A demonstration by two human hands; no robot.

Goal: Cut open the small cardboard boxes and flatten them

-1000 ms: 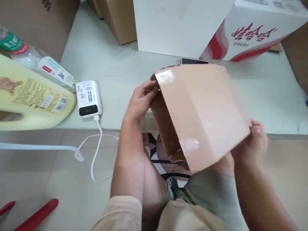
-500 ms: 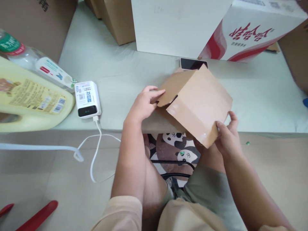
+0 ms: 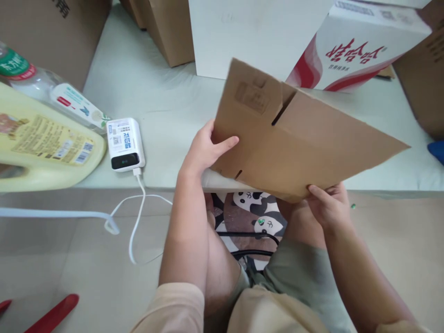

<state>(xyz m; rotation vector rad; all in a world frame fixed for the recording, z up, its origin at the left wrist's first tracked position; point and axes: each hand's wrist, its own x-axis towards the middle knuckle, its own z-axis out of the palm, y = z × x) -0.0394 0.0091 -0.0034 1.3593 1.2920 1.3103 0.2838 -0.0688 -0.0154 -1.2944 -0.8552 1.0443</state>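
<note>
A brown cardboard box (image 3: 291, 143), folded flat, is held up in front of me over the front edge of the table. Slots are cut into it, and a faint printed mark shows on its upper left panel. My left hand (image 3: 208, 148) grips the box's left edge, thumb on the near face and the other fingers behind it. At the lower right edge, my right hand (image 3: 329, 203) pinches the cardboard between thumb and fingers. The phone-like device behind the box is hidden now.
A white power bank-like device (image 3: 125, 144) with a cable stands left, beside a yellow jug (image 3: 48, 143) and a clear bottle (image 3: 65, 95). White cartons (image 3: 256, 37) and a red-and-white carton (image 3: 354, 51) line the back of the green-covered table (image 3: 163, 138). A red object (image 3: 52, 314) lies on the floor.
The cardboard box has gone from a partly raised shape to flat and spread wide, with its printed face turned up. Both hands stay at its edges.
</note>
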